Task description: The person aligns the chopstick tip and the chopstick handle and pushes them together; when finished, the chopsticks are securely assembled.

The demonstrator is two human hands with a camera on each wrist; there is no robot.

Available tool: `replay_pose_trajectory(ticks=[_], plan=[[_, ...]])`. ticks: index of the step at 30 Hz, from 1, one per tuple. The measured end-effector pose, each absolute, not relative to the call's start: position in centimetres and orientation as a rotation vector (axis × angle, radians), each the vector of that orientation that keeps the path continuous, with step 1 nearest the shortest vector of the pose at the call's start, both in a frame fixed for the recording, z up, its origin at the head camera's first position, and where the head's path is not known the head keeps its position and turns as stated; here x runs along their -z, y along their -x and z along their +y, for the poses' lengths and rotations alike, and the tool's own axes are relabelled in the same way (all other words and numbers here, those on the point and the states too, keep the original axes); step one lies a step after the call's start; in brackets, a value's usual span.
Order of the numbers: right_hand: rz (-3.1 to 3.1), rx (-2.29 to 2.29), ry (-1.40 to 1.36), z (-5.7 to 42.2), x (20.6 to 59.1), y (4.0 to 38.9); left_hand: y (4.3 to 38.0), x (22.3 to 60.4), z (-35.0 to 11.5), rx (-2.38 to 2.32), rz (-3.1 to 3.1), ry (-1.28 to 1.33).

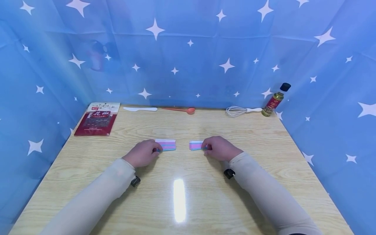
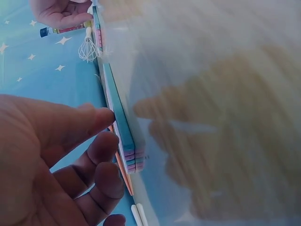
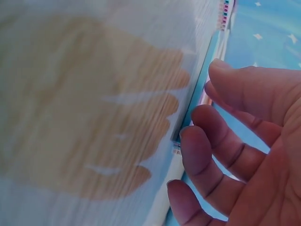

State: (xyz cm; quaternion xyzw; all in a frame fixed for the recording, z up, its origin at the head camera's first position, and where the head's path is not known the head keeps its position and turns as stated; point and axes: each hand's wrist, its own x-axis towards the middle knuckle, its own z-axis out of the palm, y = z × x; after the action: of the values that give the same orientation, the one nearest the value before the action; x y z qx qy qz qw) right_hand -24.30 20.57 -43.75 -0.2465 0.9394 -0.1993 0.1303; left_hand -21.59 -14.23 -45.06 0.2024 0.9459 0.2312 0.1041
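Observation:
Two flat rows of thin coloured sticks, white, pink, purple and blue, lie side by side on the table. At the outer end of the left row of sticks [image 1: 168, 144] is my left hand [image 1: 145, 152], its thumb tip right at the edge of the front blue stick [image 2: 120, 115] and its other fingers loosely bent. My right hand [image 1: 220, 148] reaches over the outer end of the right row of sticks [image 1: 195, 145]. In the right wrist view its fingertips [image 3: 200, 115] are beside the sticks, relaxed and spread apart. Part of each row is hidden under the fingers.
Along the table's [image 1: 147, 202] back edge lie a red spice packet [image 1: 97, 120], a white knife [image 1: 141, 109], an orange spoon [image 1: 190, 111] and a white whisk [image 1: 236, 111]. An oil bottle [image 1: 273, 102] stands at the back right. A starry blue curtain [image 1: 188, 49] surrounds the table.

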Motion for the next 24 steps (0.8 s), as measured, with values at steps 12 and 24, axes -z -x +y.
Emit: replay_pose_trajectory(ticks=[12,24], plan=[[2.774,0.547,0.701,20.5,44.0,24.6,21.7,44.6,-13.6,-0.593,2.772,-0.546],[2.74,0.434,0.584,19.7,43.2,24.1,21.1,44.1,-13.1,-0.667,2.768,-0.488]])
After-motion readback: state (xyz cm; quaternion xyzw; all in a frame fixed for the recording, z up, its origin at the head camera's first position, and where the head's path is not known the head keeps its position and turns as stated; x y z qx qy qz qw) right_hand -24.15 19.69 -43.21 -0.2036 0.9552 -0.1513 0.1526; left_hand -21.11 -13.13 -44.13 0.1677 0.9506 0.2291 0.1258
